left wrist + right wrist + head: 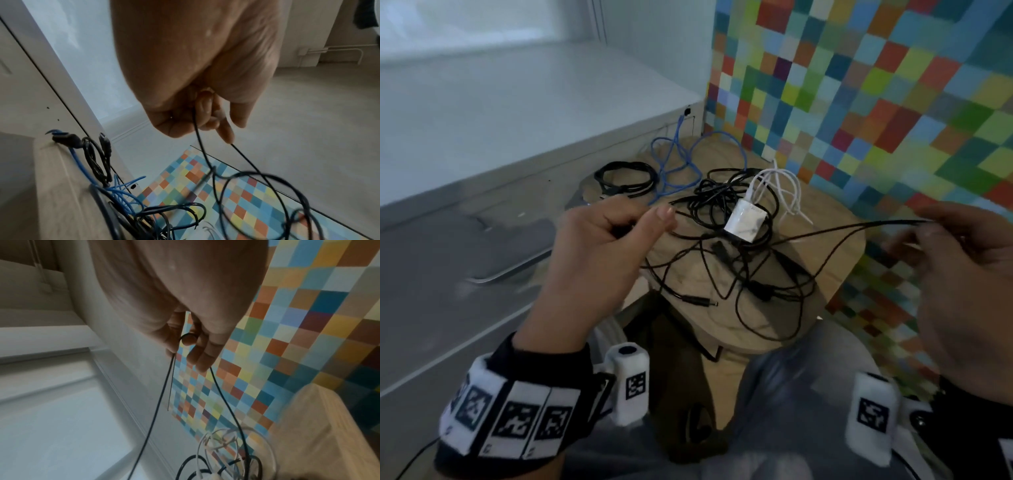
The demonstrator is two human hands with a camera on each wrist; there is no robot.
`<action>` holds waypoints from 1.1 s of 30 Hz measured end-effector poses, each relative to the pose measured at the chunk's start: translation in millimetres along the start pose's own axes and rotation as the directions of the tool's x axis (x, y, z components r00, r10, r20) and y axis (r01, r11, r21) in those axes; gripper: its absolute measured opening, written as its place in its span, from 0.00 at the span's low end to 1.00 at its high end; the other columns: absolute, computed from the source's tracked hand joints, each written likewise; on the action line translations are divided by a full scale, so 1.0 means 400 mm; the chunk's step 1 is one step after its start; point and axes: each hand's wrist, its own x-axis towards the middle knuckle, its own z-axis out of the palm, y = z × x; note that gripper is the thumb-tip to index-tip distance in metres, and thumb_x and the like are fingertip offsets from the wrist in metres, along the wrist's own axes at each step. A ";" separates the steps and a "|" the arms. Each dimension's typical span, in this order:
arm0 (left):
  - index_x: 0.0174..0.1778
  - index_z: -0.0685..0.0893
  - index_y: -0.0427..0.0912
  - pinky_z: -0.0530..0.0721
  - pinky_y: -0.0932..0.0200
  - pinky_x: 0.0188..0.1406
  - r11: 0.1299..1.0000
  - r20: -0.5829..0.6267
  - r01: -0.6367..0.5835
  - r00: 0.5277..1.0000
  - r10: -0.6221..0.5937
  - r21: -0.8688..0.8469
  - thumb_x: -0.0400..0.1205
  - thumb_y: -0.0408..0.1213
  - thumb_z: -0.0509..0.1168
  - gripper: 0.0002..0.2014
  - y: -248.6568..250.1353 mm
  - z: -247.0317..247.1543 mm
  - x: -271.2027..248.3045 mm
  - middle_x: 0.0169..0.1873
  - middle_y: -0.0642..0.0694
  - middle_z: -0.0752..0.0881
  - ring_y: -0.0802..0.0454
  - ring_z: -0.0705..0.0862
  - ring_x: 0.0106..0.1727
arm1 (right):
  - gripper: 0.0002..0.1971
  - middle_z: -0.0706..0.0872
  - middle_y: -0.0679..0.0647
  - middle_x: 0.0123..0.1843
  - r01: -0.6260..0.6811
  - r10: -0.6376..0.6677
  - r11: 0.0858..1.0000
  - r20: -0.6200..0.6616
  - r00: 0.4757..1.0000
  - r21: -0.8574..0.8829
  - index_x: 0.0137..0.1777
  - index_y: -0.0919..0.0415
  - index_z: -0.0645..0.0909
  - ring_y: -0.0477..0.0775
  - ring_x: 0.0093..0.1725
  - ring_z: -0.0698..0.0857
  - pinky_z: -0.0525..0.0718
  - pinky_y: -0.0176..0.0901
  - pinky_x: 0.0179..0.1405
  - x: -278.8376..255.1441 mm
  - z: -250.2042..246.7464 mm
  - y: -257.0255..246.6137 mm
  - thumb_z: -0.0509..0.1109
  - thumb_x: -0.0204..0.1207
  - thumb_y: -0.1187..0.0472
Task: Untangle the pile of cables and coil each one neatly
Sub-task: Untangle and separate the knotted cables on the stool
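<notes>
- Head view: I noted the left hand (599, 236) at centre left of the frame, fingers curled, thumb pressed forward, pinching a thin black cable (822, 234) that ran rightward across the frame.
- The right hand (959, 274) sat at the right edge (blurred), fingers pinching the same black cable where it rose out of the pile.
- Left wrist view confirmed it: fingers (205, 112) closed on the black strand, two runs of it hanging toward the lower right.
- Right wrist view: cable looped over one fingertip (188, 339), two strands dropping toward the bottom of the frame.
- The tangled pile of black cables (726, 240) lay at frame centre on a small light wooden table (839, 274), with a white charger block (744, 221) on top of it.
- A white cable (787, 188) looped just right of the charger; a blue cable (674, 161) sprawled at the upper centre of the table.
- A black cable already coiled (625, 180) sat left of the blue one, apart from the pile.
- A colourful checkered rug (876, 85) filled the upper right.
</notes>
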 end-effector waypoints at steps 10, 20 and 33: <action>0.61 0.91 0.47 0.83 0.54 0.32 0.962 0.116 -0.052 0.990 0.085 -0.267 0.85 0.30 0.65 0.14 0.010 0.018 -0.026 0.51 0.50 0.93 0.59 0.78 0.28 | 0.11 0.86 0.36 0.55 0.182 -0.015 0.896 0.382 0.924 -0.405 0.57 0.34 0.87 0.31 0.50 0.83 0.80 0.35 0.42 -0.032 0.014 -0.061 0.75 0.79 0.52; 0.56 0.93 0.44 0.79 0.54 0.30 0.886 0.268 -0.140 0.922 0.279 -0.441 0.83 0.28 0.62 0.16 0.057 0.035 -0.063 0.46 0.46 0.92 0.65 0.82 0.30 | 0.12 0.90 0.40 0.44 0.246 -0.046 0.950 0.694 0.719 -0.192 0.56 0.40 0.88 0.41 0.44 0.89 0.86 0.36 0.43 -0.114 0.182 -0.093 0.75 0.82 0.62; 0.57 0.91 0.53 0.75 0.68 0.31 0.972 0.387 -0.005 0.917 0.099 -0.236 0.78 0.44 0.80 0.12 0.013 0.033 -0.042 0.25 0.50 0.77 0.60 0.75 0.26 | 0.14 0.79 0.54 0.30 -0.211 0.102 0.956 0.442 0.891 0.206 0.50 0.58 0.90 0.57 0.27 0.81 0.91 0.71 0.53 -0.088 0.152 -0.073 0.62 0.89 0.66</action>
